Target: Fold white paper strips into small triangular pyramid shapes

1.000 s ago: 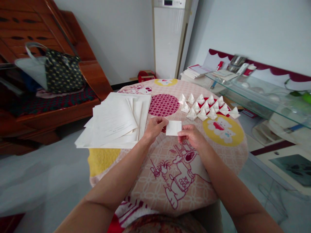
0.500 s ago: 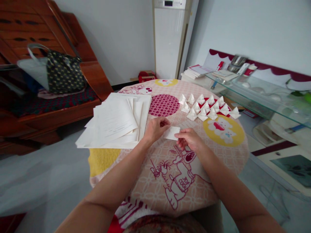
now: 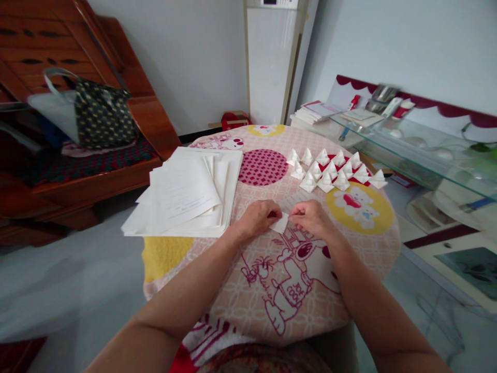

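A small folded piece of white paper (image 3: 280,223) is held between my two hands, low over the middle of the round table. My left hand (image 3: 261,216) pinches its left side with curled fingers. At its upper right corner, my right hand (image 3: 311,217) is closed with thumb and forefinger together on the edge. Beyond my right hand stand several folded white paper boats (image 3: 325,181) in rows. A stack of white paper sheets (image 3: 182,194), some with print, lies to the left of my left hand.
A patterned cloth (image 3: 267,290) covers the round table. On the right is a glass shelf (image 3: 419,155) with papers and metal bowls. A wooden bench (image 3: 145,124) bearing a dotted bag (image 3: 103,116) stands at the left, and a tall white cabinet-like unit (image 3: 269,62) at the back.
The paper has moved slightly right and nearer, and is turned with a corner toward me. My left hand has shifted right and nearer; my right hand has moved up to the paper's upper right corner.
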The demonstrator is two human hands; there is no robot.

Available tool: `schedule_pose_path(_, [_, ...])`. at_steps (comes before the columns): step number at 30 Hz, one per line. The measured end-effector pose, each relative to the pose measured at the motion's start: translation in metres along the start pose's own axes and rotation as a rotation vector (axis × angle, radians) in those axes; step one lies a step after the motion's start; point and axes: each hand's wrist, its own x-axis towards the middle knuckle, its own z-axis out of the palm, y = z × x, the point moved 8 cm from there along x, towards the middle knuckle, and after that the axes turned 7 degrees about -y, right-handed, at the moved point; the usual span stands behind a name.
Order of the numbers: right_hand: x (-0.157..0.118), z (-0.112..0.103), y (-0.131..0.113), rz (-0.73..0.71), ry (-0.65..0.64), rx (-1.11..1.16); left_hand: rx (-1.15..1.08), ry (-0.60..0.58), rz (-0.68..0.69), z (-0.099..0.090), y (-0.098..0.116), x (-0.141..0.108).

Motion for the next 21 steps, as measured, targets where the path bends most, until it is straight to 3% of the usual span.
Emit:
schedule_pose_path(3, [-0.003, -0.008, -0.023, -0.268, 0.047, -0.159, 0.005, -0.037, 0.032, 0.002, 0.000, 0.000])
schedule_pose_path(6, [-0.004, 0.007, -0.030, -0.386, -0.095, -0.292, -0.005, -0.043, 0.038, 0.002, -0.001, 0.000])
schedule_pose_path(10, [-0.007, 0.025, -0.028, -0.451, -0.238, -0.429, -0.004, -0.030, 0.032, 0.000, -0.001, -0.003])
schedule_pose_path(16, [-0.010, 0.032, -0.029, -0.471, -0.282, -0.521, -0.063, -0.099, -0.015, -0.004, -0.004, -0.006])
schedule_pose_path(21, [-0.011, 0.034, -0.028, -0.484, -0.303, -0.550, 0.088, -0.168, 0.019, -0.001, 0.007, -0.009])
